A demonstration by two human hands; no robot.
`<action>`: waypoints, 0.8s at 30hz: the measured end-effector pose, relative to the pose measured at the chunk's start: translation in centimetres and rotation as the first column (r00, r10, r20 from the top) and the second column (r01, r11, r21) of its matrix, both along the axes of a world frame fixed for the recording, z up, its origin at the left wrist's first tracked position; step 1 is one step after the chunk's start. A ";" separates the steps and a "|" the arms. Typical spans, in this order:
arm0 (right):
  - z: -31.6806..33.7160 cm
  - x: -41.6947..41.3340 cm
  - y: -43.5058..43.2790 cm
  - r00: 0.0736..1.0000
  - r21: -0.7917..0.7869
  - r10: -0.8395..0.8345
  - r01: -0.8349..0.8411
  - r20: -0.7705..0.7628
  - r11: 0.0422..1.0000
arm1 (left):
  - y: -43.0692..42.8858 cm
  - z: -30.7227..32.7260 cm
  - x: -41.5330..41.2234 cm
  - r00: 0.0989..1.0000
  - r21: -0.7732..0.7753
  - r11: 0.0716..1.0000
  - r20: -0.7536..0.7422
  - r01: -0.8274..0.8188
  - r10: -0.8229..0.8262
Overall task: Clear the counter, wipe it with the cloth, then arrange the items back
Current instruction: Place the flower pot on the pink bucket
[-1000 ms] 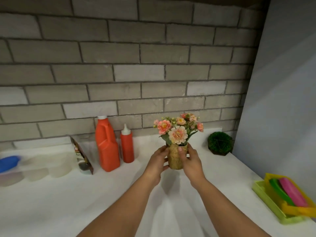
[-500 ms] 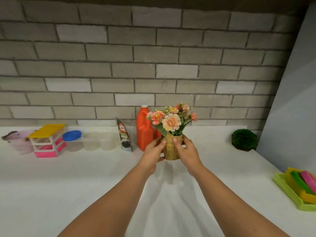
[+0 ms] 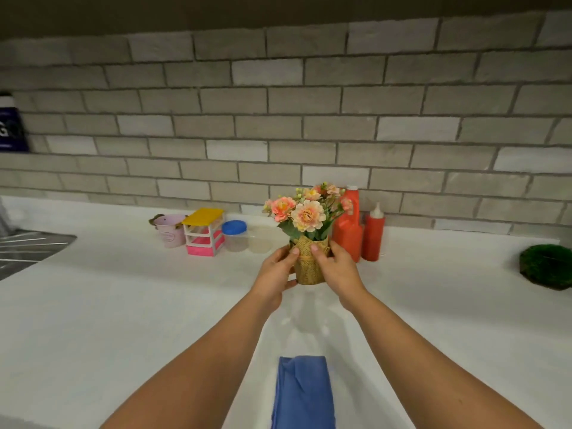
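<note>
Burlap-wrapped flower pot (image 3: 310, 264), clasped between left hand (image 3: 275, 270) and right hand (image 3: 339, 267) in a two-sided grip, hovers seemingly just off the white surface (image 3: 123, 305) beside the orange bottle (image 3: 349, 236), which a careless rightward swing could topple.

Grey brick backsplash (image 3: 309, 131) behind; steel sink drainer (image 3: 28, 249) far left; dark blue container (image 3: 9, 128) above it
</note>
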State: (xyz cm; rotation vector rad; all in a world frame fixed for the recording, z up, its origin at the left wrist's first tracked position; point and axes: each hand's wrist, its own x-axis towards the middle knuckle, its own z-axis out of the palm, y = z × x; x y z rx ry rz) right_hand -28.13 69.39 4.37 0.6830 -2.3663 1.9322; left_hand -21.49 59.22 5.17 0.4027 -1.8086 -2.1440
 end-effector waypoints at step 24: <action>-0.6 5.6 -30.3 0.976 -0.003 0.190 -0.190 0.108 0.982 | -30.2 -1.1 6.8 0.986 0.016 0.987 0.043 -0.160 0.159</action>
